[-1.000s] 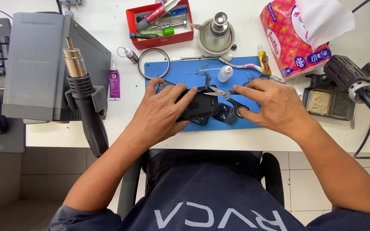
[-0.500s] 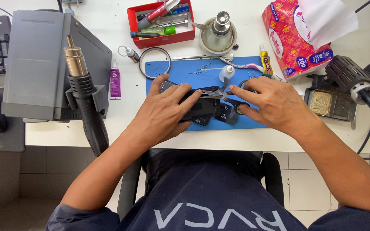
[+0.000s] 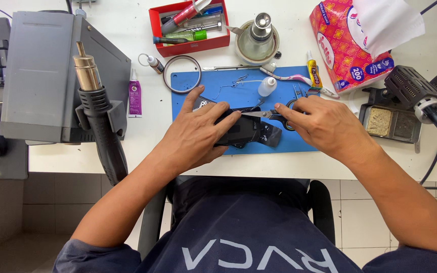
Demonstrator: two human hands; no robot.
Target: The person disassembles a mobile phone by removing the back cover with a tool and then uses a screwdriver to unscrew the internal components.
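A black phone (image 3: 238, 132) lies on the blue mat (image 3: 213, 83), long axis running left-right, pinned under the left hand (image 3: 195, 134) with fingers spread flat. The right hand (image 3: 324, 124) pinches scissors (image 3: 271, 116), blades pointing left onto the phone's top edge. Beyond the fingers sit a small white bottle (image 3: 267, 86) and a toothbrush (image 3: 287, 76); bare bench (image 3: 142, 146) lies left.

A blue work mat (image 3: 223, 83) lies on the white table (image 3: 127, 30). Behind the mat, a red tray (image 3: 154, 25); right of it, a red tissue pack (image 3: 337, 48) patterned with yellow flowers; left, a grey station (image 3: 39, 76) and purple tube (image 3: 134, 95).
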